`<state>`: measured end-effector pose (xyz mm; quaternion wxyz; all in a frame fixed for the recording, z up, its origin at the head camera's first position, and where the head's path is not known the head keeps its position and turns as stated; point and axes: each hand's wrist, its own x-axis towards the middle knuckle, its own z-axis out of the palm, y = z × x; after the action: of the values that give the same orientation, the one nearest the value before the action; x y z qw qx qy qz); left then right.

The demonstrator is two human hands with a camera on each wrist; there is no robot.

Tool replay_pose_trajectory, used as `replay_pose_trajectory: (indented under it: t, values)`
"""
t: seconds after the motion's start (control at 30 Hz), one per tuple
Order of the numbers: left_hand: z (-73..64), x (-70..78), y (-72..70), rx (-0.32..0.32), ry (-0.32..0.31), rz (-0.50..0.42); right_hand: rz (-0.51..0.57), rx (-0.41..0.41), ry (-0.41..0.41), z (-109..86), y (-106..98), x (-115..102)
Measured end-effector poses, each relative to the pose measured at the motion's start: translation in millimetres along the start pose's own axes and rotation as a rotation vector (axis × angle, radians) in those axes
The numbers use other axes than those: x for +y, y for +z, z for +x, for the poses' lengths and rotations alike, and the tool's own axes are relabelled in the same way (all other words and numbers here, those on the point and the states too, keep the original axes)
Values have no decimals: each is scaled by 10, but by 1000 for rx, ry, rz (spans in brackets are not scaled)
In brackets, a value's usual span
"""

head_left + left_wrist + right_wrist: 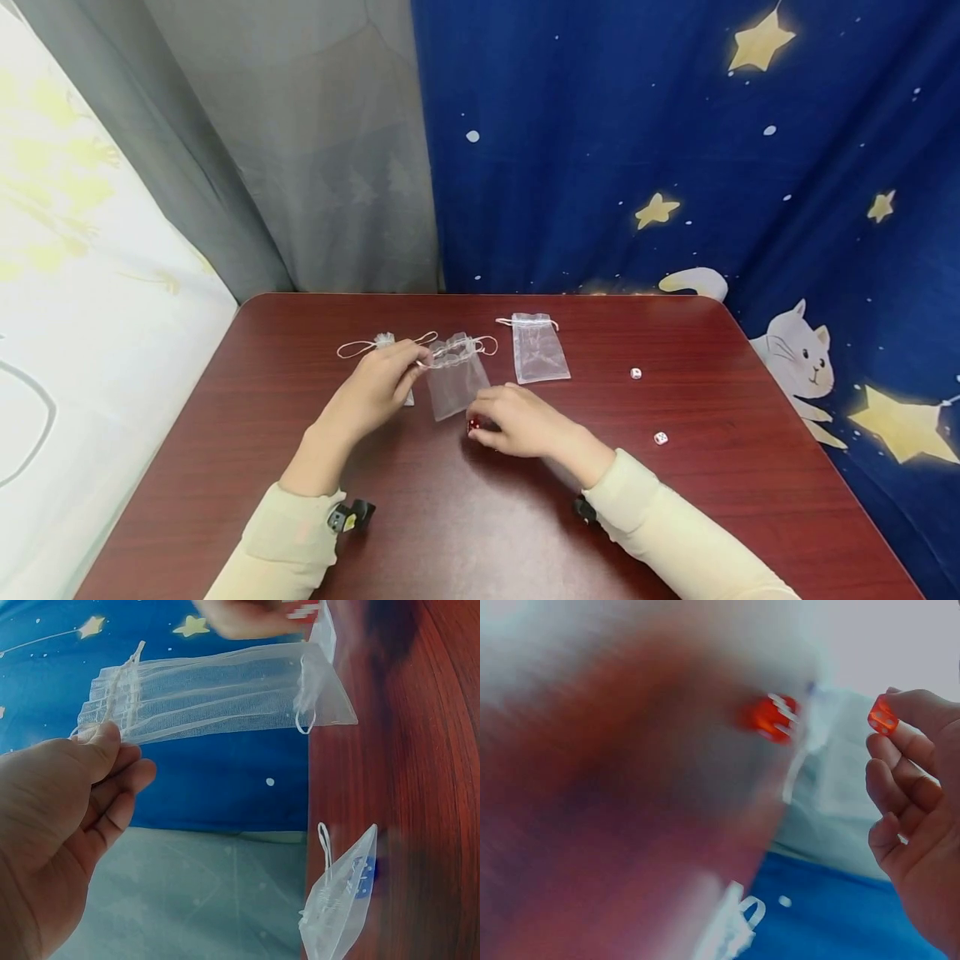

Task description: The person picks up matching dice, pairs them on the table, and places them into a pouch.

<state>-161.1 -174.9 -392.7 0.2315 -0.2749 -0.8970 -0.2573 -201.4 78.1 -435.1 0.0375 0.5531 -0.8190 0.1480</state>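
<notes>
My left hand [378, 379] pinches the gathered top of a sheer white drawstring pouch [456, 387] between thumb and fingers. In the left wrist view the pouch [217, 690] stretches out from the fingertips, and it looks flat. Beside its lower end, my right hand [525, 421] pinches a red die [883, 715] between thumb and fingers. A second red die [775, 718] appears blurred in the right wrist view. Partly behind the left hand lies another drawstring pouch [385, 340]; the left wrist view shows something blue with white dots [364, 876] in a pouch.
A third sheer pouch [540, 350] lies flat toward the back of the dark red table [465, 517]. Two white dice [636, 373] rest to the right. Curtains [570, 150] hang just behind the table's far edge.
</notes>
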Motion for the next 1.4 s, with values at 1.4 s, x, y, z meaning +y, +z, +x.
replay_pose_trajectory:
  t: [1.4]
  values:
    - [26, 135, 68, 25, 120, -50, 217, 443, 54, 56, -714, 112]
